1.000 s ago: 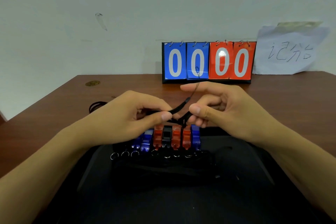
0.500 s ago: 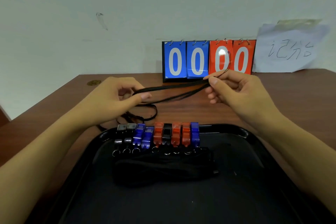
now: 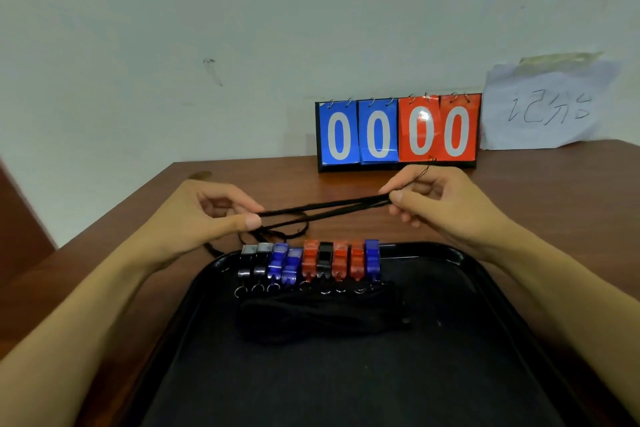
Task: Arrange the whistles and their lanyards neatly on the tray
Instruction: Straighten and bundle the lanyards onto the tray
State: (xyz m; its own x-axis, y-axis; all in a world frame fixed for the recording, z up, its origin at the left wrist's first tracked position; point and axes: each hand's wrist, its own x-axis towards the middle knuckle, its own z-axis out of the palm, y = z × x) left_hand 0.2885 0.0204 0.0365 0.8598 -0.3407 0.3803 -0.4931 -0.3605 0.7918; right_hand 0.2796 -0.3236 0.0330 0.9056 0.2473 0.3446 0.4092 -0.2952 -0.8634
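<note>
Several whistles (image 3: 310, 260) in grey, blue, red and black stand in a row at the far end of the black tray (image 3: 485, 340). A bundle of black lanyards (image 3: 322, 315) lies just in front of them. Above the table behind the tray, a black lanyard (image 3: 322, 210) is stretched in folded strands between my hands. My left hand (image 3: 207, 215) pinches its left end between thumb and fingers. My right hand (image 3: 440, 201) pinches its right end. Loose loops of the cord (image 3: 277, 234) hang down to the table below my left hand.
A flip scoreboard (image 3: 398, 132) reading 0000, blue and red, stands at the back of the brown table (image 3: 571, 201). A sheet of paper (image 3: 543, 107) with handwriting leans against the wall to its right.
My hands have moved apart and away from the whistles, drawing the lanyard out from a close pinch into a long stretched span. The camera view has tipped down slightly.
</note>
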